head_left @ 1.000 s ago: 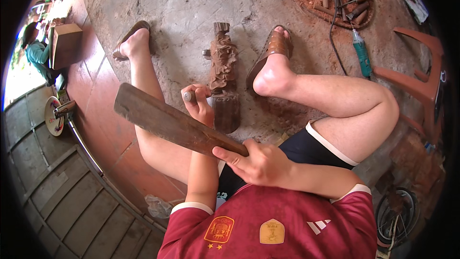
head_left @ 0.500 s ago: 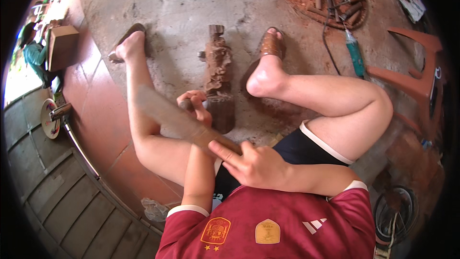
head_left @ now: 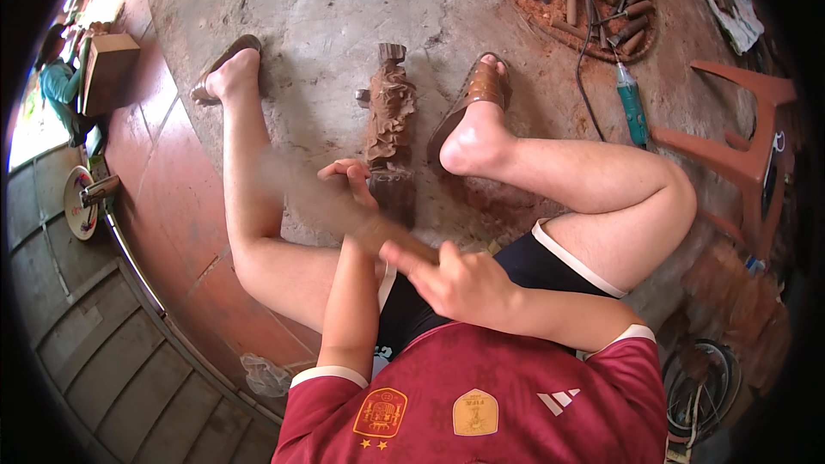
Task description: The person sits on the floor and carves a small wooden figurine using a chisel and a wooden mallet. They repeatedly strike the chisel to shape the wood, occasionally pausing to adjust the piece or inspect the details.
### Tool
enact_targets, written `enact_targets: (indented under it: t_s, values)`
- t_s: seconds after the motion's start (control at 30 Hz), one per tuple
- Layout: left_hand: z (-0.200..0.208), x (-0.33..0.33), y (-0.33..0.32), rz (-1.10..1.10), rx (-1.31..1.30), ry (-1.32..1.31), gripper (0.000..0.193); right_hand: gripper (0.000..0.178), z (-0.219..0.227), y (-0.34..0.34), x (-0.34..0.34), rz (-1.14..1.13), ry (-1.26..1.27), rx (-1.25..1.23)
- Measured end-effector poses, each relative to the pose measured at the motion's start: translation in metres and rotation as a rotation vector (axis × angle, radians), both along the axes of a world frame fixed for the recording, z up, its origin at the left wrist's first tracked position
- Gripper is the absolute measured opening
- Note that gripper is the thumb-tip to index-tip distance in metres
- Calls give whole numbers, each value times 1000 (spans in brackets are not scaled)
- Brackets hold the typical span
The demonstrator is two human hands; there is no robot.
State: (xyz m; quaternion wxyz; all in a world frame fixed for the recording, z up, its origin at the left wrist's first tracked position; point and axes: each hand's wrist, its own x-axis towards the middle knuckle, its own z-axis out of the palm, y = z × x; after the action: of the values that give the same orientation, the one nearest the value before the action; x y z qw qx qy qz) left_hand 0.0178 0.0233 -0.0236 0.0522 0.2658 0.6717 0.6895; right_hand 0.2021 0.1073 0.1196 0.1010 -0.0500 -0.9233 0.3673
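Note:
My right hand [head_left: 471, 285] grips the near end of a long wooden mallet [head_left: 369, 230], its index finger laid along the wood. The mallet's far end is smeared by motion and crosses in front of my left hand [head_left: 354, 182]. That hand is closed beside the lower part of a carved wood piece; the chisel it holds is hidden behind the mallet now, though its handle end showed earlier. The brown carving [head_left: 391, 120] lies lengthwise on the floor between my feet, with figured relief along its middle and a small stub on its left side.
A round tray [head_left: 550, 30] of wooden-handled tools and reddish chips lies at the far right. Near it are a green corded rotary tool [head_left: 630, 107] and an orange-brown plastic stool [head_left: 739, 146]. A person [head_left: 58, 90] sits by a wooden box [head_left: 112, 73] at the far left.
The mallet has swung slightly, its far end now more blurred and to the right. My left hand stays beside the carving. The view has shifted a little.

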Motion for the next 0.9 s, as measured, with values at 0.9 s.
enact_targets:
  t_s: [0.9]
  values:
    - [11,1,5,-46,25,-143,10,64,11,0,2,-21,9,-10]
